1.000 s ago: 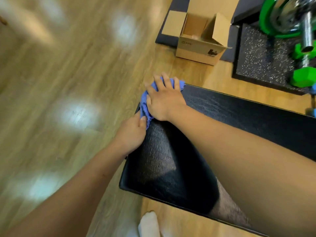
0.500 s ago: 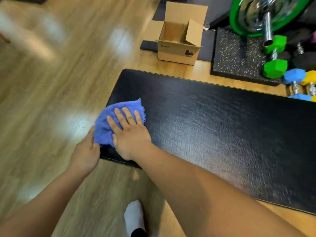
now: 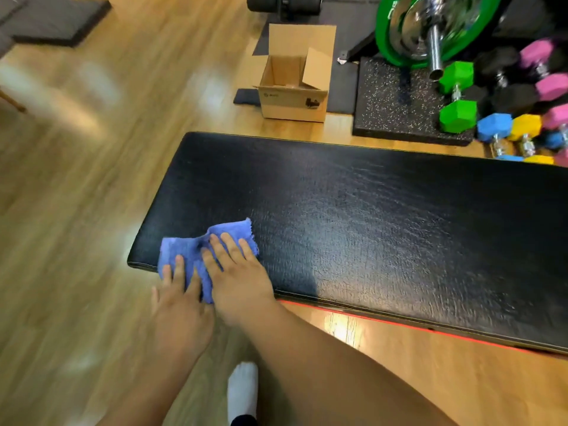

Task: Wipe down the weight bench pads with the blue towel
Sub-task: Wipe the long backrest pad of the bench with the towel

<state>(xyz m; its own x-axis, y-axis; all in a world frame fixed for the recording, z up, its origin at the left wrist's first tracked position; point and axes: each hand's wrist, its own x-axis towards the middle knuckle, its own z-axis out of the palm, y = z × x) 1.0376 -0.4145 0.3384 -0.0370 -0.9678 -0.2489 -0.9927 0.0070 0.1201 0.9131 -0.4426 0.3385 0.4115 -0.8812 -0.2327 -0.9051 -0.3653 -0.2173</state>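
Blue towel (image 3: 196, 250) lies bunched on the near left corner of the black bench pad (image 3: 368, 226), with one fold hanging over the near edge. From your head camera, your right hand (image 3: 239, 281) presses flat on it with straight, spread fingers. Your left hand (image 3: 181, 309) lies just beside, its fingers also straight on the towel's overhanging part; neither hand curls round the cloth. Beyond the pad's far edge, on the wooden floor (image 3: 76, 210), an open cardboard box (image 3: 292, 99) stands apart from the bench. To its right a speckled rubber mat (image 3: 396, 112) bears a green weight plate (image 3: 390, 41) and a green dumbbell (image 3: 456, 96). Blue, yellow and pink dumbbells (image 3: 522, 127) cluster near the pad's far right. Your white-socked foot (image 3: 242, 385) stands below the near edge.
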